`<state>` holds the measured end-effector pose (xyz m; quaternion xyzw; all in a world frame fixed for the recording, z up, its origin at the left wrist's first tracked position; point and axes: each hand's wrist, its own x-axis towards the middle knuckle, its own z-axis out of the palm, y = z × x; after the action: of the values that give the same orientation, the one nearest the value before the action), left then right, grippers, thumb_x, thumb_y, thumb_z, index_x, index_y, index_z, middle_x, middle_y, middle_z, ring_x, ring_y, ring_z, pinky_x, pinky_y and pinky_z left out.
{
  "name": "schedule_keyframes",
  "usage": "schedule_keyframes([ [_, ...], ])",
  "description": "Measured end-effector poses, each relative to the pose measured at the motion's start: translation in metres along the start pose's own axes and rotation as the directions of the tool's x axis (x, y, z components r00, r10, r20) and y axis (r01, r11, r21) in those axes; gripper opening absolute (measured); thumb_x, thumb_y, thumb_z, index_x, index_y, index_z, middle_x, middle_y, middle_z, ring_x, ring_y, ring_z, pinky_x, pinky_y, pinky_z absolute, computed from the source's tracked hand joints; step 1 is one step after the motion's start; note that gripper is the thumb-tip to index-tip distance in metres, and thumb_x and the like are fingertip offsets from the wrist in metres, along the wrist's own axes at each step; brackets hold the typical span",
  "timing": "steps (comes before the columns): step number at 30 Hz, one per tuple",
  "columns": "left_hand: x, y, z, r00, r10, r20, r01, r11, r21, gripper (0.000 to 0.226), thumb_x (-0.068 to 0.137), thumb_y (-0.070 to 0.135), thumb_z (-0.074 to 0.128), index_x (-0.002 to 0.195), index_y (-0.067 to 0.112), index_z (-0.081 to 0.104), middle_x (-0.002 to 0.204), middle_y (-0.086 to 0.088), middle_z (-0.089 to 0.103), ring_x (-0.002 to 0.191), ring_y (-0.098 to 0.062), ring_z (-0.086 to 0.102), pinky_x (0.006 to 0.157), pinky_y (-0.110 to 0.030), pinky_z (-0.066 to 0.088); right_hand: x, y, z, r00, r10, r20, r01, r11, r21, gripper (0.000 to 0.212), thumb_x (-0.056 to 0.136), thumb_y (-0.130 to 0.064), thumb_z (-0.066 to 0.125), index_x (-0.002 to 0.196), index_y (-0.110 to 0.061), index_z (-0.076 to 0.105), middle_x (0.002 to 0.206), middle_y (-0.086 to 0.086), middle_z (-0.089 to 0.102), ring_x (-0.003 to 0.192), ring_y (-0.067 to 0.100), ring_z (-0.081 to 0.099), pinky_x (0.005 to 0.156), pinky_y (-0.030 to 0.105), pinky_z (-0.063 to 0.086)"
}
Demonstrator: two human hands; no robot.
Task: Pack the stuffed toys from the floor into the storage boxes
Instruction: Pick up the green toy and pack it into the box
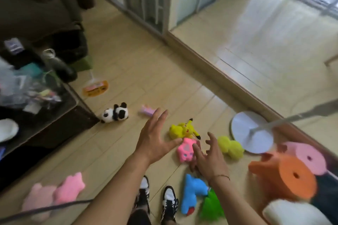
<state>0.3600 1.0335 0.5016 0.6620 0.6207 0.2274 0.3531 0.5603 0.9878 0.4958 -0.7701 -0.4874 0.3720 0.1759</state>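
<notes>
Several stuffed toys lie on the wooden floor. A pink round toy [185,150] sits between my hands. My left hand [155,139] hovers over it with fingers spread, holding nothing. My right hand [210,157] is open just right of it, fingertips near the toy. Beyond lie a yellow Pikachu toy [181,129], a yellow-green toy [231,147], a panda [115,113] and a small pink-purple toy [147,111]. Nearer me lie a blue toy [192,193], a green toy [212,206] and two pink toys [54,195]. No storage box is clearly visible.
A dark cabinet [54,124] with clutter on top stands at the left. A white round stand base [251,131] sits at the right, beside orange [289,177] and pink foam rolls [305,157]. My shoes [157,199] are below. A glass partition runs diagonally behind.
</notes>
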Motion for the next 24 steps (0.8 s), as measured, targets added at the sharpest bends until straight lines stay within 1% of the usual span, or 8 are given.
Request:
schedule_keyframes([
  [3,0.030,0.009,0.036,0.989,0.040,0.142,-0.050,0.996,0.068,0.106,0.062,0.080,0.052,0.151,0.032,0.024,0.162,0.003,0.015,0.148,-0.014,0.018,0.117,-0.043,0.028,0.005,0.034,-0.011,0.984,0.167,-0.068,-0.163,0.985,0.056,0.064,0.085,-0.048,0.061,0.139,-0.021,0.041,0.140,0.004,0.049,0.118,0.026,0.055,0.098,0.036,0.045],
  [6,0.053,0.009,0.085,0.945,0.094,0.312,-0.149,0.976,0.158,0.105,0.061,0.081,0.052,0.151,0.038,0.019,0.162,0.007,0.012,0.148,-0.016,0.019,0.116,-0.044,0.029,0.009,0.078,-0.012,0.919,0.369,-0.138,-0.346,0.924,0.164,0.067,0.081,-0.048,0.065,0.138,-0.024,0.040,0.133,0.007,0.055,0.113,0.025,0.059,0.097,0.039,0.047],
  [8,0.062,0.007,0.122,0.900,0.124,0.418,-0.228,0.951,0.208,0.106,0.061,0.083,0.050,0.151,0.043,0.011,0.162,0.013,0.006,0.148,-0.012,0.015,0.117,-0.044,0.026,0.011,0.110,-0.007,0.868,0.466,-0.172,-0.426,0.876,0.227,0.062,0.081,-0.041,0.068,0.136,-0.025,0.042,0.133,0.005,0.056,0.116,0.022,0.057,0.100,0.037,0.046],
  [10,0.066,0.003,0.162,0.836,0.155,0.526,-0.323,0.914,0.245,0.107,0.060,0.085,0.045,0.151,0.045,0.005,0.162,0.016,0.001,0.148,-0.010,0.013,0.117,-0.043,0.024,0.014,0.142,-0.002,0.821,0.533,-0.206,-0.486,0.841,0.237,0.057,0.084,-0.035,0.068,0.135,-0.024,0.045,0.132,0.003,0.056,0.118,0.022,0.055,0.098,0.033,0.045],
  [12,0.068,-0.005,0.203,0.771,0.159,0.616,-0.379,0.892,0.244,0.106,0.060,0.085,0.043,0.150,0.047,0.002,0.162,0.016,0.002,0.149,-0.010,0.011,0.118,-0.043,0.023,0.018,0.181,0.008,0.778,0.592,-0.213,-0.545,0.803,0.242,0.056,0.085,-0.036,0.065,0.135,-0.025,0.044,0.133,0.003,0.056,0.119,0.023,0.054,0.097,0.035,0.046],
  [17,0.075,-0.051,0.318,0.646,0.134,0.751,-0.465,0.850,0.248,0.103,0.062,0.081,0.050,0.151,0.043,0.013,0.161,0.015,0.010,0.148,-0.010,0.010,0.118,-0.041,0.022,0.046,0.296,0.061,0.686,0.713,-0.144,-0.667,0.696,0.265,0.065,0.086,-0.049,0.059,0.142,-0.025,0.038,0.138,0.002,0.050,0.118,0.023,0.054,0.095,0.035,0.047],
  [22,0.087,-0.126,0.445,0.550,0.035,0.834,-0.576,0.739,0.349,0.097,0.069,0.074,0.057,0.150,0.037,0.018,0.161,0.003,0.016,0.146,-0.023,0.023,0.115,-0.041,0.029,0.083,0.411,0.153,0.651,0.759,-0.018,-0.730,0.632,0.261,0.066,0.085,-0.041,0.063,0.142,-0.018,0.039,0.141,0.008,0.048,0.126,0.026,0.048,0.102,0.033,0.040],
  [24,0.091,-0.158,0.494,0.533,0.014,0.846,-0.612,0.697,0.373,0.095,0.072,0.070,0.060,0.150,0.034,0.020,0.161,-0.001,0.017,0.143,-0.029,0.026,0.113,-0.044,0.032,0.095,0.455,0.191,0.614,0.788,0.035,-0.766,0.585,0.265,0.068,0.083,-0.038,0.066,0.142,-0.015,0.039,0.142,0.012,0.047,0.128,0.028,0.046,0.104,0.034,0.039],
])
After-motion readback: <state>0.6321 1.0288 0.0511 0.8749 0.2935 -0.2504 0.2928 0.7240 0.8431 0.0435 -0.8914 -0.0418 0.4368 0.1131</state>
